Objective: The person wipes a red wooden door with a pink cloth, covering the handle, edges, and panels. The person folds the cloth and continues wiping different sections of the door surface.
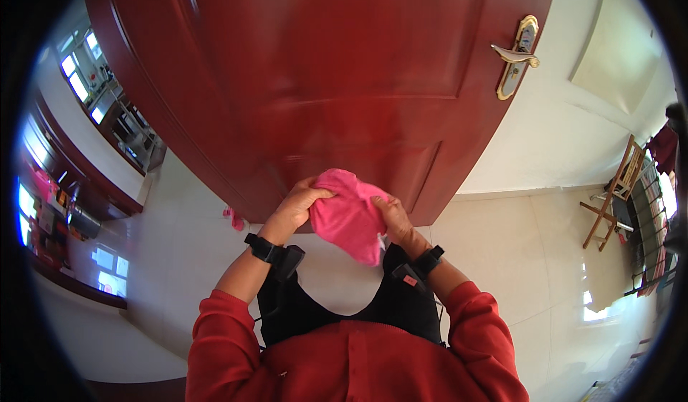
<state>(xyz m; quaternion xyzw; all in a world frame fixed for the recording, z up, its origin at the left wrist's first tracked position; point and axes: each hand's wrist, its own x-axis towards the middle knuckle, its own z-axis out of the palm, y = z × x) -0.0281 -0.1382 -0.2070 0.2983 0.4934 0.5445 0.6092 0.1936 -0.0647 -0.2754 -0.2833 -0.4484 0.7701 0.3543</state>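
Note:
A pink cloth hangs between my two hands in front of my body. My left hand pinches its upper left edge, with the thumb lying on top. On the opposite side, my right hand grips the cloth's right edge, and a small white tag shows near those fingers. The lower corner of the cloth droops freely. Just beyond my hands stands a glossy dark red panelled door. Its lever handle, on a gold-trimmed plate, is at the upper right, apart from my hands.
Pale floor tiles spread to both sides. A folding wooden chair stands at the right, beside a bed with a metal frame. Pink slippers lie by the door's lower left edge. At the left, a doorway opens to another room with a metal bin.

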